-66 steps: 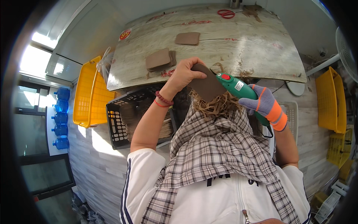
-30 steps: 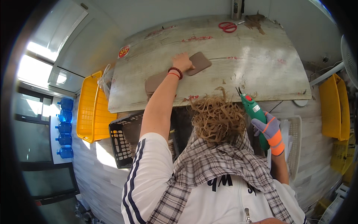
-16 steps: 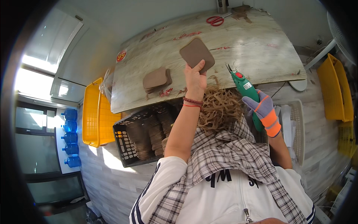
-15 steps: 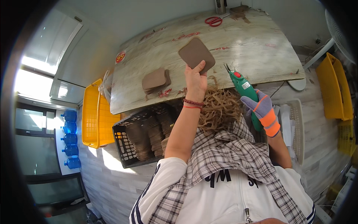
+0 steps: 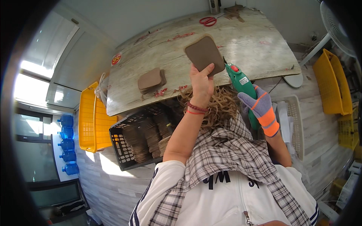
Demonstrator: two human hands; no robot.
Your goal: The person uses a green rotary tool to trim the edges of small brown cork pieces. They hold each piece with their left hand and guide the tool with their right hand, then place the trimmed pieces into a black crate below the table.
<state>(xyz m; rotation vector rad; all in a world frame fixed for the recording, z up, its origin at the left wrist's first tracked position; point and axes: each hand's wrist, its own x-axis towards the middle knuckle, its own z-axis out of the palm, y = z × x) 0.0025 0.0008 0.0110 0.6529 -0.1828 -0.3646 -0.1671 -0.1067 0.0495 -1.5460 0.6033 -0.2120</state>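
Observation:
Between thumb and fingers, my left hand (image 5: 202,81) pinches a brown square pad (image 5: 205,54) with rounded corners, lifted above the table's near part. My right hand (image 5: 260,103), in a grey and orange glove, is wrapped round green electric scissors (image 5: 241,81) with a red button. Their dark blade tips are up beside the right edge of the pad; whether they touch it I cannot tell. A heap of curly brown trimmings (image 5: 218,105) lies below my hands, against my plaid apron (image 5: 226,147). To the left, a small stack of similar brown pads (image 5: 151,80) rests on the table (image 5: 124,90).
Under the table's edge a black crate (image 5: 115,139) holds several stacks of pads. Yellow baskets stand at left (image 5: 88,124) and right (image 5: 330,83). A white basket (image 5: 298,132) is by my right arm. Red-handled scissors (image 5: 208,22) lie at the table's back; a fan (image 5: 335,26) stands right.
The pad in my left hand has come closer to the electric scissors' tips and turned slightly. The whole view has shifted a little.

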